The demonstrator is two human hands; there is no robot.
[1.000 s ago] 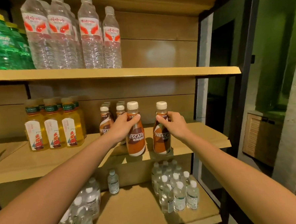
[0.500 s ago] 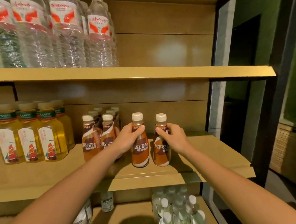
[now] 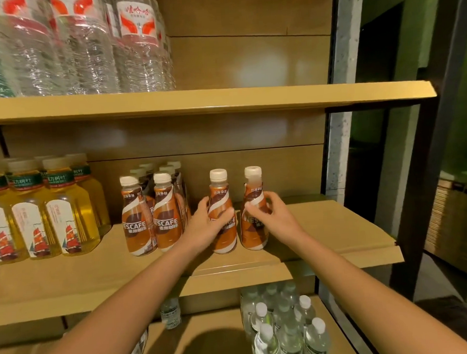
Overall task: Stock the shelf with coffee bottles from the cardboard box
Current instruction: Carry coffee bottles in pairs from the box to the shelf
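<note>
Reaching forward with both bare forearms, side by side, to the middle tan wooden shelf (image 3: 337, 225), beside a dim green wall (image 3: 427, 26). Wrapping the left hand (image 3: 206, 228) round one upright brown-and-white plastic coffee bottle (image 3: 219, 189); curling the right hand (image 3: 273, 215) on its cream-capped twin (image 3: 253, 234) just beside, both standing on the shelf near the stocked coffee row (image 3: 151, 221).

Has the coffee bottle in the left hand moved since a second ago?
Yes. The coffee bottle went from over the shelf's front edge inward, toward the back panel.
</note>
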